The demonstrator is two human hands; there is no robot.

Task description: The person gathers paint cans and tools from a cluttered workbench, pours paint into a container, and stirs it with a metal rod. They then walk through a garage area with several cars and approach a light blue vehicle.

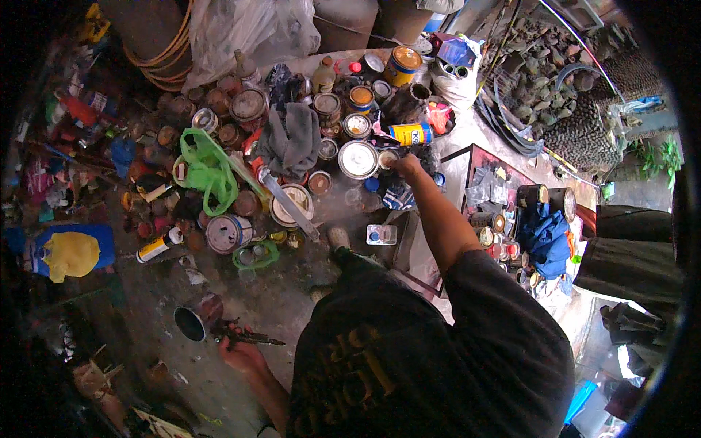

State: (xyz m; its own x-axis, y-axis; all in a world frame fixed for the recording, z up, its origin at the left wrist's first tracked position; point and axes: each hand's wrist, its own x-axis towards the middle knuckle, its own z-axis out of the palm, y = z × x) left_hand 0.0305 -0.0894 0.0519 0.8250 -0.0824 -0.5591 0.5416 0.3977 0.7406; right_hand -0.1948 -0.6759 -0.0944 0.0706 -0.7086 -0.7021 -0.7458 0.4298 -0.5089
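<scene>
My left hand [244, 355] is closed around the dark handle of a paint spray gun [208, 310]. The gun's reddish cup is open and tips leftward, showing a grey inside. Out ahead, my right arm reaches over the crowded paint cans, and my right hand [407, 167] is closed at the rim of a small round tin [388, 159]; its fingertips are partly hidden. Just left of that tin stands a larger can with a white top [358, 159]. A yellow and blue can [411, 134] lies on its side beyond my right hand.
A grey cloth [290, 139] and a green plastic bag [208, 171] lie among several cans. A flat scraper-like strip [289, 206] rests across an open can [292, 204]. A clear bottle [381, 234] is near my body. At right, a low table [478, 171] holds more tins and blue cloth [546, 241].
</scene>
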